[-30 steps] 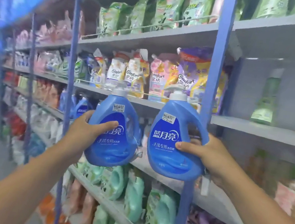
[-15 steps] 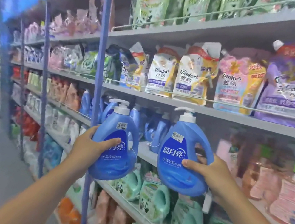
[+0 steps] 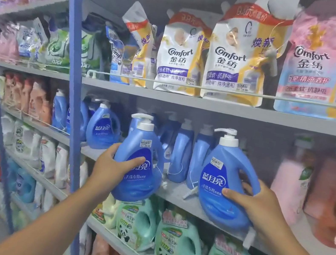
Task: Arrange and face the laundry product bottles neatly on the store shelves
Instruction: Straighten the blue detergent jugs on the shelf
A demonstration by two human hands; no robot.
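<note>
Two blue pump bottles held up in front of the middle shelf (image 3: 173,192), labels facing the camera. Left hand (image 3: 110,167) grasps the left bottle (image 3: 137,167) by its side, thumb across the label, fingers wrapped behind; grip clenched on it. Right hand (image 3: 254,204) grasps the right bottle (image 3: 223,182) low on its handle side, thumb on the label front; grip clenched on it too. Both bottles upright, slightly tilted, white pump heads on top, price stickers near the neck. Left bottle's base hangs over the shelf's front edge; whether the right bottle's base touches the shelf, cannot tell.

Behind them on the same shelf stand more blue bottles (image 3: 103,129), some turned sideways, with a bare stretch of shelf between the two held bottles. Pink bottles (image 3: 291,185) stand to the right, blurred. Shelf above carries Comfort refill pouches (image 3: 180,55) behind a wire rail. Shelf below carries green jugs (image 3: 177,248) with panda labels. Blue upright post (image 3: 72,92) runs left of the hands.
</note>
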